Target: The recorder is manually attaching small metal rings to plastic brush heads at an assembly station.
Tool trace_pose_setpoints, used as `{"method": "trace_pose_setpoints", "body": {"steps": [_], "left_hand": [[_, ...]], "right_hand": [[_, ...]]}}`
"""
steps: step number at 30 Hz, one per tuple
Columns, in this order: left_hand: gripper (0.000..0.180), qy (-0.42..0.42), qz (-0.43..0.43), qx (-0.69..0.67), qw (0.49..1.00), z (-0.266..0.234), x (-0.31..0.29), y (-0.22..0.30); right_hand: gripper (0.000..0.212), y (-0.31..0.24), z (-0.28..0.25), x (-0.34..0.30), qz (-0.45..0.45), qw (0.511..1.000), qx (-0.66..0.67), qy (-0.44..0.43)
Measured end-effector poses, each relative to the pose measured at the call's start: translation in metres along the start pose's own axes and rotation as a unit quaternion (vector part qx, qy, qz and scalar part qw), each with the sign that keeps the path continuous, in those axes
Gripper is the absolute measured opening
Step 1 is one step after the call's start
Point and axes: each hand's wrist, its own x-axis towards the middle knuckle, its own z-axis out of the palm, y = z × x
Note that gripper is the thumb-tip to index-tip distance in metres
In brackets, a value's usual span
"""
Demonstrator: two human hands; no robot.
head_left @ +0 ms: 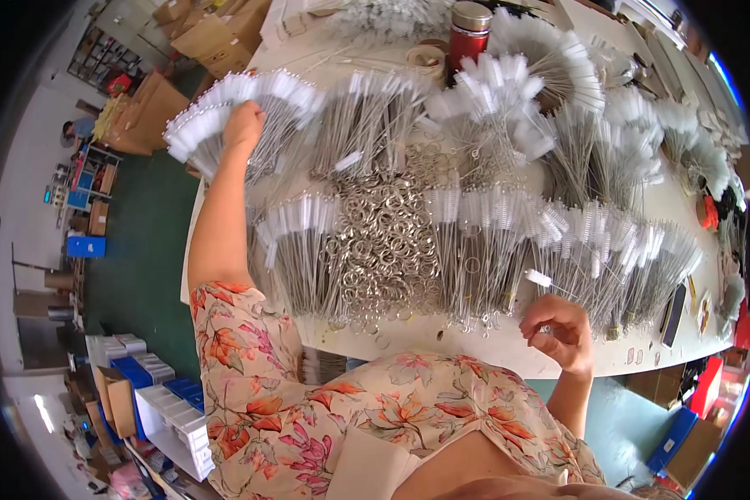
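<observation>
My left hand (243,127) reaches to the far left of the table, its fingers closed over a fanned bundle of wire brushes (287,93) with white bristle heads. Whatever those fingers grip is hidden. Near the front edge, my right hand (561,333) is curled with thumb and fingertips together, and a small metallic glint shows between them, too small to name. A single brush with a white head (537,277) lies just above this hand, its wire slanting right. Between rows of brushes spreads a pile of loose metal split rings (387,242).
More brush bundles (375,108) fill the table's back and right. A red flask (470,35) with a metal lid stands at the back beside a tape roll (426,60). A dark flat bar (674,315) lies near the right edge. Cardboard boxes (146,112) stand left of the table.
</observation>
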Motion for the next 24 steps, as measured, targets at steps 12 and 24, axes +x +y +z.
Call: {"method": "trace_pose_setpoints", "body": {"steps": [12, 24], "left_hand": [[0.018, -0.073, -0.064, -0.062, 0.993, 0.003, 0.008, -0.014], [0.03, -0.053, 0.035, -0.257, 0.964, -0.029, -0.024, 0.166]], "right_hand": [[0.009, -0.015, -0.016, 0.049, -0.086, 0.966, -0.232, -0.077], [0.023, -0.028, -0.093, 0.193, -0.026, 0.846, -0.525, 0.09]]}}
